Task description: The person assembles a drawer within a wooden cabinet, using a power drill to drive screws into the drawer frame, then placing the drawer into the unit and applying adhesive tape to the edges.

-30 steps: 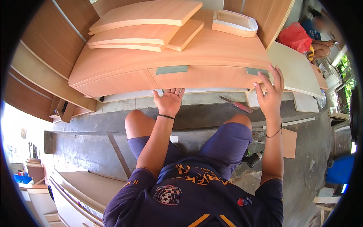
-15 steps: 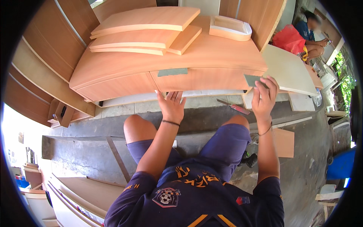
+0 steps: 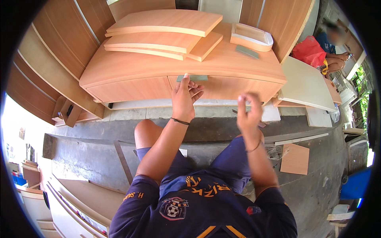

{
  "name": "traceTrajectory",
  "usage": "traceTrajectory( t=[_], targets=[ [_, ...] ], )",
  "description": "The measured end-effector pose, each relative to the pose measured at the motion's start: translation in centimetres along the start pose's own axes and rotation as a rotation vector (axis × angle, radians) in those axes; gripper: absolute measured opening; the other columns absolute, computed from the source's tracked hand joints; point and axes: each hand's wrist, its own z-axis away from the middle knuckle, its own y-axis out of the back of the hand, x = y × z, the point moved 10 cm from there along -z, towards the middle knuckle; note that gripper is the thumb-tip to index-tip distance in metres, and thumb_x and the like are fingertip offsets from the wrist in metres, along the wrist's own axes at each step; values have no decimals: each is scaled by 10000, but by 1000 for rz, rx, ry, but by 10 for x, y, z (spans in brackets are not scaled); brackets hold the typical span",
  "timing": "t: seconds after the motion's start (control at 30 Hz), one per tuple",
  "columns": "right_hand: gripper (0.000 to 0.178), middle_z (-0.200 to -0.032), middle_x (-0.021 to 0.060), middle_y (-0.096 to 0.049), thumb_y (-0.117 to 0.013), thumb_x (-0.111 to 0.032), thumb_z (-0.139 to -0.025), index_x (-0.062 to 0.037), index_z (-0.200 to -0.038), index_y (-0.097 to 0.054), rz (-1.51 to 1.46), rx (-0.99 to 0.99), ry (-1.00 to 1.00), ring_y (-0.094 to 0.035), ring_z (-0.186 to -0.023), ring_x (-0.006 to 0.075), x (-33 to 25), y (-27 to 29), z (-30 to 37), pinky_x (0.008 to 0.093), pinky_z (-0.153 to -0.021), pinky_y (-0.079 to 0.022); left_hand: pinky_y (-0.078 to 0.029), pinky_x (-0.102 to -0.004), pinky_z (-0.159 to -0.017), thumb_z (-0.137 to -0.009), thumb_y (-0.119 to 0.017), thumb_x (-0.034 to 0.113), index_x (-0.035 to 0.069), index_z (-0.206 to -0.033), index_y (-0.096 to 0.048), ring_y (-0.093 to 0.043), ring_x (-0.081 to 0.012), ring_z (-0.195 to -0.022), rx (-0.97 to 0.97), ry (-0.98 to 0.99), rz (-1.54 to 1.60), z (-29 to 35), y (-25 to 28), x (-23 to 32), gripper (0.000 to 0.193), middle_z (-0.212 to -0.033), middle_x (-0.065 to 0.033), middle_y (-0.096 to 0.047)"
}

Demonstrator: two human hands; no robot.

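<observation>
A wood-grain cabinet (image 3: 131,65) with a curved front and two drawer fronts stands before me. A thin green strip (image 3: 202,78) sticks out of the gap above the right drawer front (image 3: 234,86). My left hand (image 3: 183,102) is at this strip, its thumb over it and its fingers curled just below, pinching it. My right hand (image 3: 249,115) hovers in front of the right drawer front, with its fingers bent and smeared by motion. Another green strip (image 3: 247,51) lies on the cabinet top, near a small rounded frame (image 3: 254,41) with a white edge.
Several curved boards (image 3: 162,22) are stacked on the cabinet top. Tall panels (image 3: 75,31) rise at the left. At the right are a pale board (image 3: 305,83), a red bag (image 3: 308,51) and a seated person (image 3: 331,43). A loose board (image 3: 295,158) lies on the floor.
The green strip that my right hand held now lies on the cabinet top. That hand has moved left and down, while my left hand has risen to the strip in the gap.
</observation>
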Motion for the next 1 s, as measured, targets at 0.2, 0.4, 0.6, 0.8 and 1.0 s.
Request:
traceTrajectory(
  t=[0.2, 0.4, 0.6, 0.8, 1.0],
  targets=[
    [499, -1203, 110, -408, -604, -338, -855, -79, -1221, -386, -1156, 74, -1052, -444, -1074, 255, 122, -92, 74, 426, -882, -423, -487, -340, -687, -882, -515, 264, 93, -683, -447, -578, -201, -676, 62, -119, 6, 2, -1, 8, 271, -645, -27, -467],
    [441, -1264, 118, -417, -553, -330, -883, -58, -1195, -401, -1326, 83, -930, -403, -1183, 274, 100, -94, 41, 445, -965, -390, -470, -335, -658, -903, -482, 188, 63, -610, -450, -532, -170, -629, -69, -353, 63, 45, 6, 15, 320, -593, -14, -456],
    [369, -1197, 105, -485, -534, -283, -892, -32, -1150, -452, -1370, 126, -864, -453, -1142, 270, 101, -95, 50, 460, -985, -389, -485, -325, -648, -928, -482, 240, 14, -740, -548, -567, -177, -662, -186, -370, -238, 52, -27, 38, 301, -696, -62, -547],
    [353, -1171, 107, -487, -541, -244, -887, -48, -1164, -445, -1463, 182, -920, -485, -1091, 265, 119, -99, 54, 433, -961, -418, -490, -326, -687, -926, -471, 337, 7, -916, -557, -614, -215, -762, -326, -25, -60, -18, -93, 37, 341, -850, -102, -605],
    [348, -1169, 113, -468, -568, -228, -880, -49, -1144, -431, -1387, 204, -893, -483, -1108, 277, 108, -92, 49, 435, -957, -421, -452, -401, -838, -895, -520, 299, -13, -1112, -542, -572, -286, -1017, -320, -327, -532, 6, -92, 57, 381, -1123, -156, -584]
  ],
)
